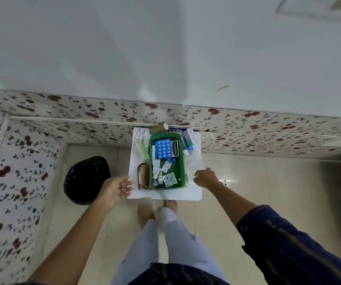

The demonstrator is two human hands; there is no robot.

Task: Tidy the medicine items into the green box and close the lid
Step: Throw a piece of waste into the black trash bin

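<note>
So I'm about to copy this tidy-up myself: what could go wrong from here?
1. The green box already looks full, with a blue pill sheet and foil strips piled loosely, so the lid may not shut.
2. Cartons sit close to the table edge, so a reaching right hand might knock them off.

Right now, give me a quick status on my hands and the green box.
Left hand open, empty. Right hand closed at clear plastic beside green box. Box open, part-filled; items still outside on white table.

Dark navy sleeve (284,237) with a button, pale trousers (171,241), bare feet (170,204).
</note>
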